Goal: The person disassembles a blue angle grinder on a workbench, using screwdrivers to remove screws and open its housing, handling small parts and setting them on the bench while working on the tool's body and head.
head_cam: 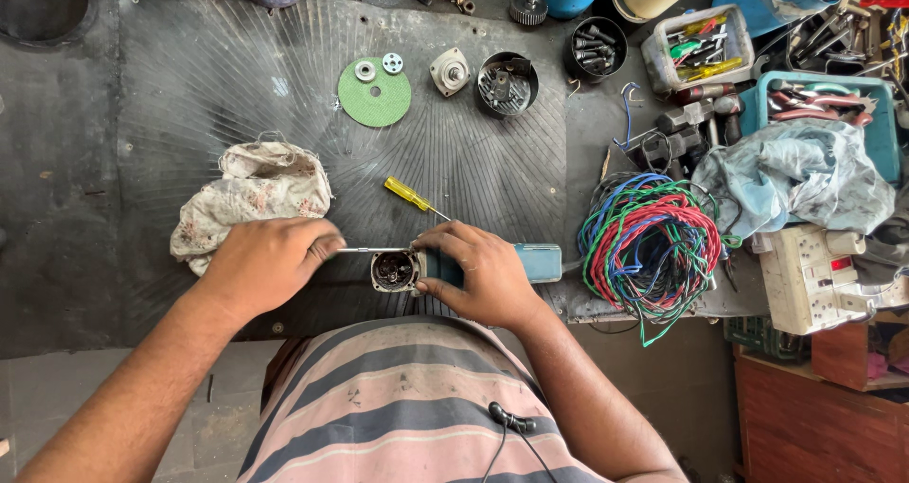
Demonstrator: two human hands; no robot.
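My right hand (478,273) grips a teal power tool body (536,261) lying on the dark rubber mat (189,95), its open metal gear end (395,271) facing left. My left hand (265,260) holds a thin metal tool (367,250) whose tip reaches the top of that open end. A yellow-handled screwdriver (409,195) lies just above the tool. Further up sit a green disc (375,93) with two small round parts on it, a small metal flange part (450,71) and a round metal housing (507,83).
A crumpled floral rag (256,194) lies left of my left hand. A coil of coloured wires (651,239) lies to the right, with a blue-grey cloth (800,175), a white power strip (814,275), tool trays (696,47) and a cup of bolts (597,47) beyond.
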